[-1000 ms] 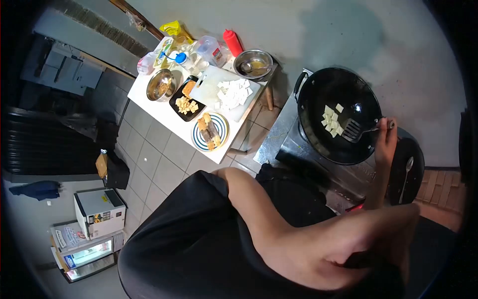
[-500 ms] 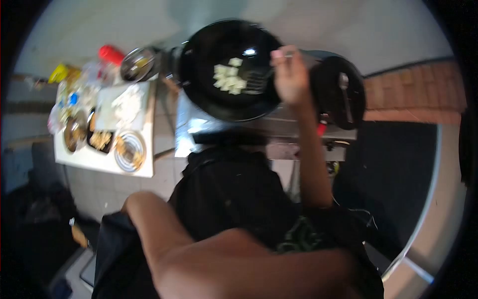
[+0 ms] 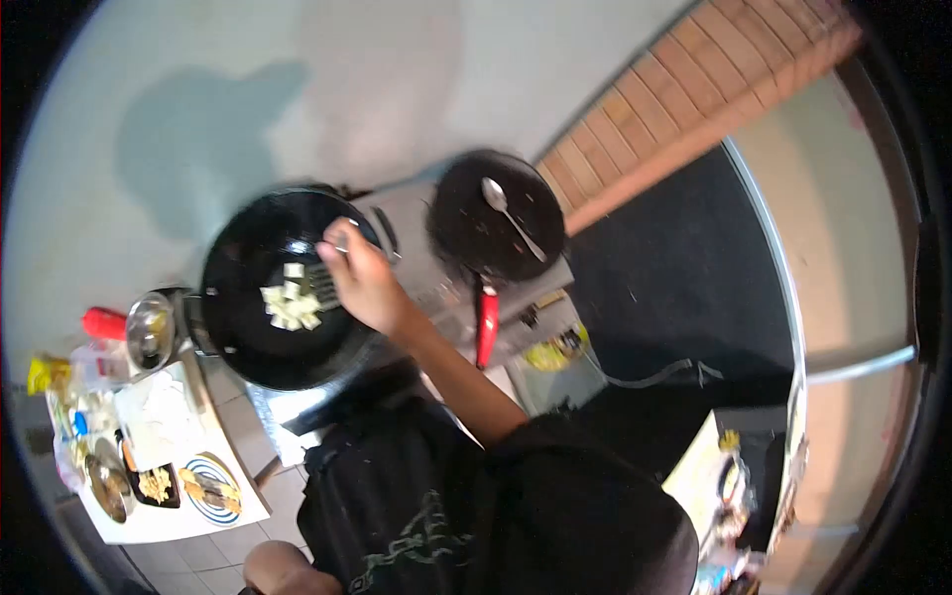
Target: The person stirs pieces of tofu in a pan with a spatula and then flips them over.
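My right hand (image 3: 365, 283) is closed around the handle of a slotted spatula (image 3: 322, 288), above the right side of a black wok (image 3: 268, 233). The spatula head touches or lies right beside a small pile of pale cubes (image 3: 293, 309) in the middle of the wok. Of my left arm, only a bent bare part (image 3: 283, 567) shows at the bottom edge; my left hand is out of sight.
Right of the wok, a dark round pan (image 3: 481, 238) with a red handle bears a spoon (image 3: 511, 218). At lower left, a white table (image 3: 134, 526) holds a cutting board, a striped plate (image 3: 208, 486), a black tray and bowls. A metal bowl (image 3: 151, 332) stands left of the wok.
The view has turned and shifted, so the wok now appears lower and further left. My right hand still holds the spatula by the cubes. Less of my left arm shows.
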`<state>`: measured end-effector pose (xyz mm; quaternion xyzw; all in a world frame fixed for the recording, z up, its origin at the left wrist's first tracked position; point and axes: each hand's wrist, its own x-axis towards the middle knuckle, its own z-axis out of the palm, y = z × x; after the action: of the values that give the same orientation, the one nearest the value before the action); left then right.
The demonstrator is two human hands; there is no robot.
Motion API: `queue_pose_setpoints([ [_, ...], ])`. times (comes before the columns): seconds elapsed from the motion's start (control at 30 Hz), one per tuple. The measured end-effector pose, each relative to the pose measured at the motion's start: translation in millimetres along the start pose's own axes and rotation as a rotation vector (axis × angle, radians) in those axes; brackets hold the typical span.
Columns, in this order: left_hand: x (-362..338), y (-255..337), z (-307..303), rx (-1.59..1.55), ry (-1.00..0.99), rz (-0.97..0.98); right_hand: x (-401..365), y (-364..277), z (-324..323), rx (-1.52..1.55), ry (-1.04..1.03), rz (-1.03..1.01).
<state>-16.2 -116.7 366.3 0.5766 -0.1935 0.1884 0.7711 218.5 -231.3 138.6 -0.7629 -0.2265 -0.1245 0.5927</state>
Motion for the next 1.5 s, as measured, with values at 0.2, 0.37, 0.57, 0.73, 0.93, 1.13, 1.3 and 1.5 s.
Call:
queue_pose_setpoints([
  [0.2, 9.4, -28.6, -31.3, -0.182, -0.099, 0.347, 5.5, 7.0, -7.2, -0.007, -0.045, 0.102],
  [0.37, 3.5, -42.8, -70.5, -0.498, -0.362, 0.277, 33.9, -13.6, -10.0, -0.119, -0.113, 0.053],
  [0.57, -19.2, -80.8, -133.5, -0.068, -0.336, -0.190, 42.9, -30.6, -14.8, -0.227, -0.180, 0.123],
  [0.73, -49.8, -150.1, -173.9, 0.975, 0.293, -0.553, 44.2, -19.5, 1.4, -0.193, -0.200, 0.147],
  [0.93, -118.3, -229.8, -213.2, 1.130, 0.216, -0.832, 47.2, -26.4, 0.7, -0.165, -0.181, 0.084],
  [1.13, -146.3, -259.3, -218.0, 1.089, 0.105, -0.862, 45.2, -22.6, 1.4, -0.239, -0.246, 0.097],
  [1.3, -132.2, -257.8, -198.7, 1.246, 0.062, -0.994, 44.3, -16.0, 2.0, -0.123, -0.178, 0.076],
  [1.5, -133.5, -262.7, -190.2, 1.502, 0.028, -1.030, 42.3, -22.8, -2.1, -0.228, -0.209, 0.071],
])
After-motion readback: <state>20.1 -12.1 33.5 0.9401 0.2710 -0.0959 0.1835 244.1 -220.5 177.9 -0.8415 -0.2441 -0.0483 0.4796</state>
